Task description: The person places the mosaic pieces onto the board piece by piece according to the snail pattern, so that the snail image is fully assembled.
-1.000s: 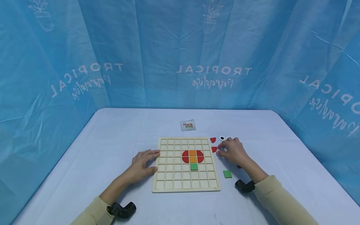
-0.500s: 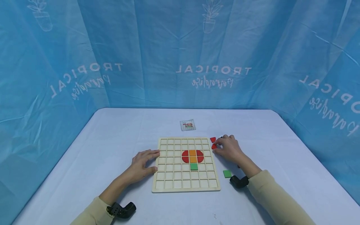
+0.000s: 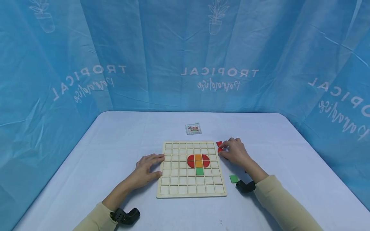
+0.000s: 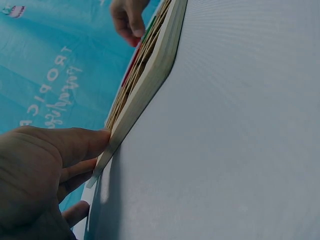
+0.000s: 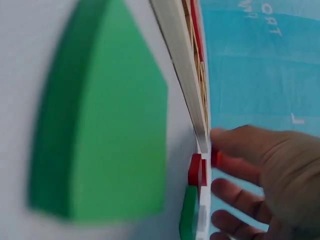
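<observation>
Fingers of the right hand (image 3: 235,151) pinch a red piece (image 3: 220,149) at the board's (image 3: 190,191) two o'clock; the left hand (image 3: 147,168), fingers straight, steadies its nine o'clock edge.

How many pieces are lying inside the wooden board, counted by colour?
Red pieces: 4
Orange pieces: 2
Green pieces: 1
Total in the board: 7
</observation>
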The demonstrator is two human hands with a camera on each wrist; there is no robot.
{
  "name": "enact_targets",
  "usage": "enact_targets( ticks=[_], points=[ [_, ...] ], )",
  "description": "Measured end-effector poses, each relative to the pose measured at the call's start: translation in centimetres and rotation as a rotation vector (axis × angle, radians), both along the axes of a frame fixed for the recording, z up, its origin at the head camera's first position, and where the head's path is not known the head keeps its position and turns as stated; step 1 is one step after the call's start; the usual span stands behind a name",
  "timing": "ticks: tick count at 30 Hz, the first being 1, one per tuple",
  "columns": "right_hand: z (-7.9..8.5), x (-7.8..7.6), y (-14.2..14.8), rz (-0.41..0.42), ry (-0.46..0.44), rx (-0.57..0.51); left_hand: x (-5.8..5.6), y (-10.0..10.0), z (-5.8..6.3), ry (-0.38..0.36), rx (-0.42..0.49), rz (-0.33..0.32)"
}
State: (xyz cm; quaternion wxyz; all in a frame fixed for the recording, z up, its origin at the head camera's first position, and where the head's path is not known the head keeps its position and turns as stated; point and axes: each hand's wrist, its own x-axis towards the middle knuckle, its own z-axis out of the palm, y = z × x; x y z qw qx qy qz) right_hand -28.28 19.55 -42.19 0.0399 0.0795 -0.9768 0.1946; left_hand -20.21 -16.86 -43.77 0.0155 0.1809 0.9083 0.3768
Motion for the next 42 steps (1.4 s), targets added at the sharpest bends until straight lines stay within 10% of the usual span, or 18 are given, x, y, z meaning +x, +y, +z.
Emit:
enact_targets(
  ticks=[20,42],
  points=[
    [0.4,6.4,-2.7,0.193,0.060,-0.049,-0.1,-0.1,0.0,0.015,0.005,-0.017],
    [-0.4,7.4,-4.4,0.229,0.086,0.009,0.1,-0.1,0.0,-0.001,0.013,-0.014]
  ],
)
